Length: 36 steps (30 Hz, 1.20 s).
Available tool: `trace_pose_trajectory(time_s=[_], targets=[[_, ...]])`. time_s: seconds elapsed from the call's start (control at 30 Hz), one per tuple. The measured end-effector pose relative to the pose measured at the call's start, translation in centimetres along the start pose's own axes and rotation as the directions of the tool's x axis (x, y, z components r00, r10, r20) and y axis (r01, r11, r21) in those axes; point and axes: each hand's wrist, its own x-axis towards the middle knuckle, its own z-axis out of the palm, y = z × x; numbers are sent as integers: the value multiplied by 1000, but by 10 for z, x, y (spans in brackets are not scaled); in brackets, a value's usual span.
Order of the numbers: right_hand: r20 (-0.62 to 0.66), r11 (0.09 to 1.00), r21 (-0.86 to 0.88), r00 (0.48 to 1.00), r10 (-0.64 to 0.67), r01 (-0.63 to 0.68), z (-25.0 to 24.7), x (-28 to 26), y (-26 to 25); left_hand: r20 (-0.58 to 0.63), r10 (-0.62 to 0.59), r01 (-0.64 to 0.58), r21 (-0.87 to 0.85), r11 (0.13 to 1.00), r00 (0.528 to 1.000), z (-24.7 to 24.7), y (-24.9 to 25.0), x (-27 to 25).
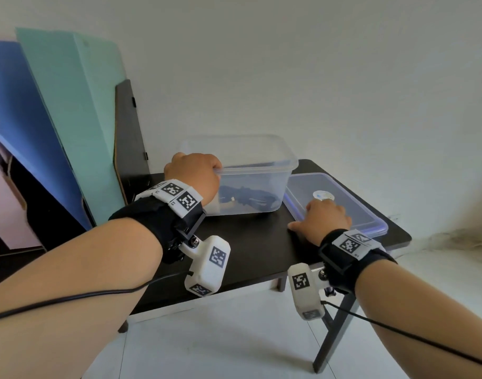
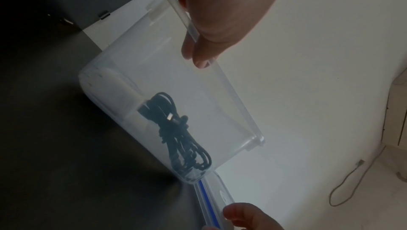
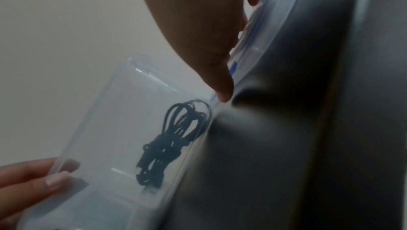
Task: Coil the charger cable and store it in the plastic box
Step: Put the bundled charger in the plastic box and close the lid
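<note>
A clear plastic box (image 1: 257,166) stands on the dark table (image 1: 256,242). The black charger cable (image 1: 250,199) lies coiled in a bundle on the box's bottom, also seen in the wrist views (image 2: 178,132) (image 3: 174,139). My left hand (image 1: 196,170) grips the box's near left rim (image 2: 174,3), fingers curled over it into the box. The box's lid (image 1: 352,203), clear with a blue seal, lies flat to the right of the box. My right hand (image 1: 324,217) holds the lid's near left corner (image 3: 275,16), fingers on top and thumb at its edge.
Blue, teal and dark boards (image 1: 70,119) lean against the wall left of the table. A round white sticker (image 1: 323,195) sits on the lid. The table's front edge runs just below my wrists. A thin grey cable (image 2: 343,181) lies on the pale floor.
</note>
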Motion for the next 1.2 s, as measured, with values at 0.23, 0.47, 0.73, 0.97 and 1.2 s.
trace_pose_trajectory(time_s=[0.23, 0.47, 0.73, 0.97, 1.2], targets=[[-2, 999, 25, 999, -42, 42, 1, -20, 4, -9, -4, 4, -5, 1000, 1000, -7, -1, -17], [11, 994, -16, 994, -105, 105, 0, -55, 10, -3, -12, 12, -13, 1000, 1000, -9, 1, -31], [104, 958, -83, 958, -266, 275, -9, -81, 24, 5, -6, 6, -3, 1000, 1000, -10, -4, -34], [-119, 976, -24, 968, -220, 218, -18, -90, 25, -15, 6, -6, -20, 1000, 1000, -12, -9, -44], [-225, 995, 45, 972, -75, 87, -57, -77, 22, -4, 34, -34, -43, 998, 999, -13, -16, -51]])
